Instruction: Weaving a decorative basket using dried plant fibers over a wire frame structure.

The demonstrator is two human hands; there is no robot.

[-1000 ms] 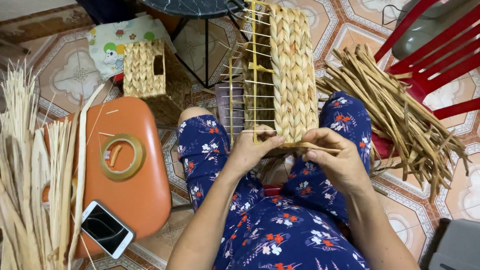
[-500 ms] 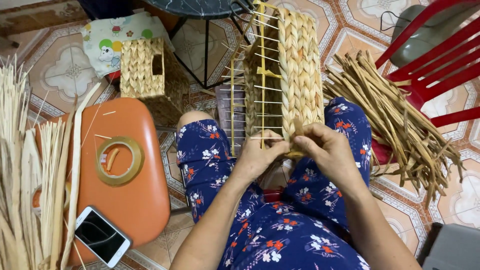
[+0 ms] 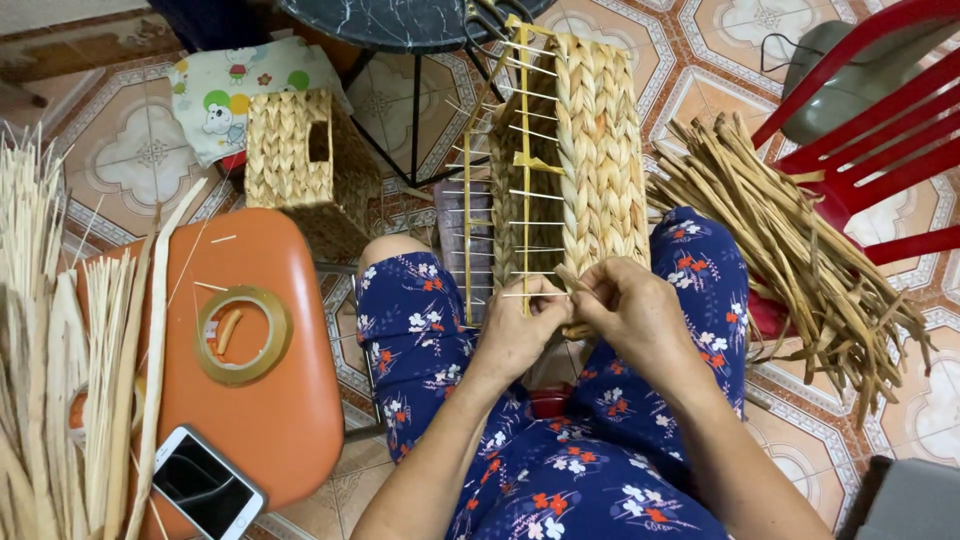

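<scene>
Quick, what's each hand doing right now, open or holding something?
Left hand: closed, pinching a straw strand at the half-woven basket.
Right hand: closed on the same strand.

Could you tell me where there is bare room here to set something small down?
The orange stool top has bare room right of the tape roll and above the phone. Some tiled floor shows beside the finished basket. It is crowded around both hands at the half-woven basket, and right, under the fibre bundle.

Home-based weaving spot: patterned floor tiles (image 3: pixel 120 150), red plastic chair (image 3: pixel 880 150) right of the hands, finished basket (image 3: pixel 300 165) and straw bundle (image 3: pixel 50 350) to their left.
</scene>
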